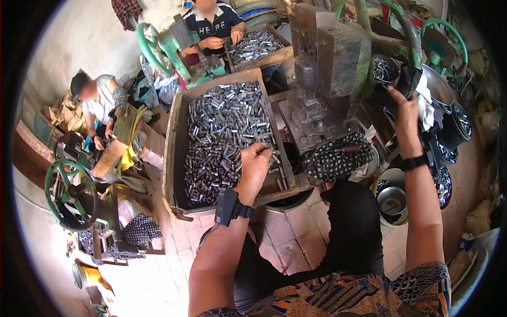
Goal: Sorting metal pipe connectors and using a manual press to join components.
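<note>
My left hand point(255, 165) is over the right side of a wooden tray point(173, 153), fingers pinched together; what is between them is too small to make out. The tray holds a heap of short shiny metal tubes point(224, 127). My right hand point(406, 119) is raised at the right, its fingers closed round the dark lower end of the lever point(409, 79) of a hand press. The heavy press point(332, 63) stands just beyond the tray. On its front edge lies a black cloth with white dots point(338, 158), and a tool with a dark red handle point(351, 149) rests on it.
A bucket point(392, 219) with a metal bowl point(391, 201) stands by my right knee; containers of metal parts point(443, 185) stand beyond it. Two people work at the far left point(100, 100) and far centre point(214, 31). Another press with a green wheel point(71, 195) is at left.
</note>
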Action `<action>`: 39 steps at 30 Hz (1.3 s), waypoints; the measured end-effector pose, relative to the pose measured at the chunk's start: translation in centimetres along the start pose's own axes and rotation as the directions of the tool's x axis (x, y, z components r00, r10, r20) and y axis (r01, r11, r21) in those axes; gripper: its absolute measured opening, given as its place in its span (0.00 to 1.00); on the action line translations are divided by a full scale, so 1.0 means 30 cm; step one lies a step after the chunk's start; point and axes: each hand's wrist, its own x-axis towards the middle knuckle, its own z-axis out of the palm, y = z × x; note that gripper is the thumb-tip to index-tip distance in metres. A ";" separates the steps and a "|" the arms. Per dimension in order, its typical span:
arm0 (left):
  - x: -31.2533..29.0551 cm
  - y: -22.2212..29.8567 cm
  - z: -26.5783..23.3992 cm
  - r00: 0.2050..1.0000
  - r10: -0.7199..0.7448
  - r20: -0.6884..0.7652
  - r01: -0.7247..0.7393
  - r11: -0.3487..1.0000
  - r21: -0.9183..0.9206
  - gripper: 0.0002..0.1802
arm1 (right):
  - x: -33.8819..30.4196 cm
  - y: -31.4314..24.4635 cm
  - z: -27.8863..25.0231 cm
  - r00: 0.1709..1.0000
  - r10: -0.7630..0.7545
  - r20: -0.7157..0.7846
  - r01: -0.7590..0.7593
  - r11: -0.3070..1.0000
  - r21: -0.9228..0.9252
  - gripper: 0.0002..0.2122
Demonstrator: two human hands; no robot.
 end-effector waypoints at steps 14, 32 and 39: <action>0.267 -0.024 0.207 0.993 0.119 0.017 -0.120 0.981 0.151 0.05 | 0.141 -0.139 -0.040 0.965 0.098 0.245 -0.018 0.951 -0.310 0.10; 0.384 -0.063 0.403 0.998 0.007 -0.069 -0.012 0.998 -0.065 0.07 | 0.242 -0.160 -0.011 0.953 -0.019 0.302 0.087 0.973 -0.212 0.12; 0.402 -0.072 0.415 1.000 0.014 -0.008 -0.014 1.000 0.005 0.09 | 0.070 -0.005 -0.012 1.000 0.019 0.025 -0.017 0.997 -0.076 0.09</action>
